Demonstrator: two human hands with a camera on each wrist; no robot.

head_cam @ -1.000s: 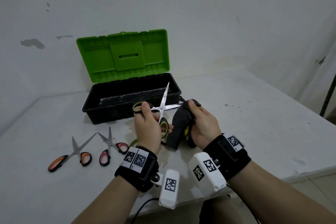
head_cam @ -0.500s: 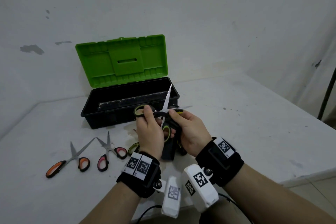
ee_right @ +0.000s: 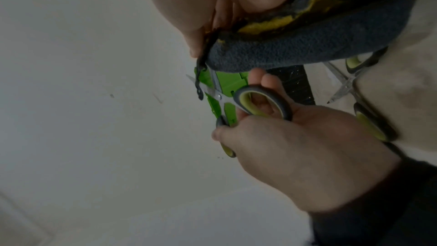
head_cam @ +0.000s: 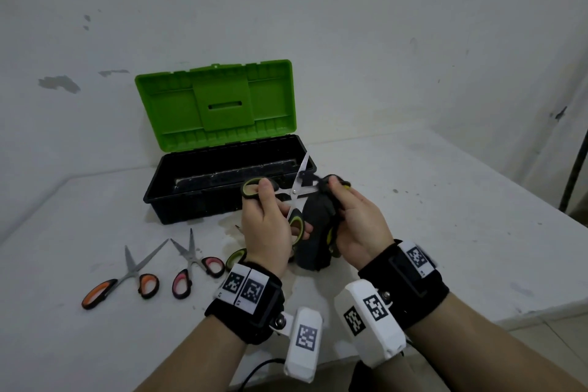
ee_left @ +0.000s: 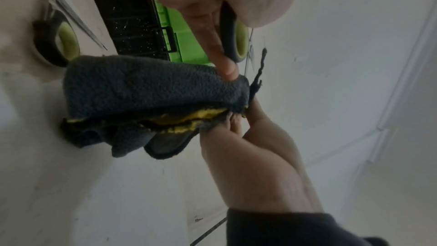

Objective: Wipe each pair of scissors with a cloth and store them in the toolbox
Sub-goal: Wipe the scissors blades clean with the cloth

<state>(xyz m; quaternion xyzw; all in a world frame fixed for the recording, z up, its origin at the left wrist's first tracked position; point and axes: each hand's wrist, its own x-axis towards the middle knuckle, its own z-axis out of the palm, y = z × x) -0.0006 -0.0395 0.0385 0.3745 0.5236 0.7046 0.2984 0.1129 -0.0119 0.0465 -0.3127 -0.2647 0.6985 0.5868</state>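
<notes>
My left hand (head_cam: 280, 210) grips the green-and-black scissors (head_cam: 300, 173) by their handles, blades spread, just in front of the toolbox. One blade points up and back; the other runs right into the dark grey cloth (head_cam: 318, 226) with a yellow lining. My right hand (head_cam: 334, 196) pinches the cloth's top fold around that blade, and the rest hangs down to the table. In the right wrist view the scissors (ee_right: 260, 100) sit below the cloth (ee_right: 307, 44). The toolbox (head_cam: 191, 205) is black with its green lid (head_cam: 216, 102) standing open.
Orange-handled scissors (head_cam: 124, 277) and pink-handled scissors (head_cam: 194, 264) lie on the white table at the left. A second green-handled pair (head_cam: 235, 256) lies half hidden behind my left wrist. The table's front edge is close to my forearms, and a wall stands behind the toolbox.
My right hand brought the cloth onto the sideways blade near the pivot, then slid it rightward toward the tip. The left hand kept holding the scissors.
</notes>
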